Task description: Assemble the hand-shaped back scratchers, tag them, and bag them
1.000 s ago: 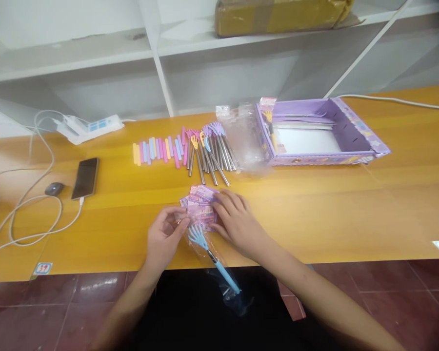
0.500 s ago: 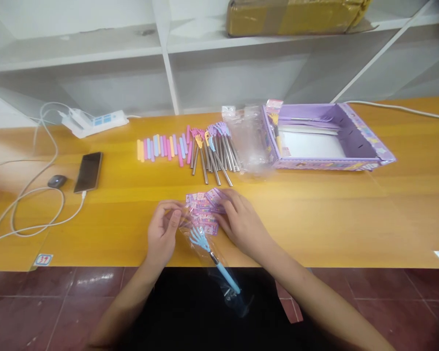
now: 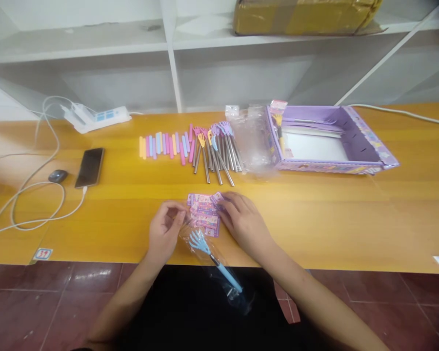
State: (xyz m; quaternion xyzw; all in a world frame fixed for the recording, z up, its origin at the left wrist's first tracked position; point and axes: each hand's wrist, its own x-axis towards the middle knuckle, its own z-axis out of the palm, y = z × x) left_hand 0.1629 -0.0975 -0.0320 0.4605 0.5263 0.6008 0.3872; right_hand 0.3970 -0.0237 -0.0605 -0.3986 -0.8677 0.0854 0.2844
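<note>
My left hand point(image 3: 166, 229) pinches the top edge of a clear plastic bag point(image 3: 219, 263), left of a pile of purple and pink printed cards point(image 3: 207, 222). Inside the bag lies a blue hand-shaped back scratcher point(image 3: 225, 275), its handle sloping down past the table's front edge. With curled fingers, my right hand point(image 3: 245, 224) holds one printed card point(image 3: 216, 198) at the right side of the pile. Beyond the hands are several metal-stemmed scratchers point(image 3: 219, 156) with coloured heads, and a row of coloured tubes point(image 3: 164, 145).
Clear bags point(image 3: 254, 141) lie beside a purple box point(image 3: 332, 167), which holds a yellow scratcher and a purple one. At the left are a phone point(image 3: 89, 167), a dark mouse point(image 3: 57, 176), white cables and a power strip point(image 3: 102, 118). A taped carton point(image 3: 303, 17) sits on the shelf.
The card at my right fingers has shifted slightly and is more covered by them. My left hand still pinches the bag. The view has shifted a little.
</note>
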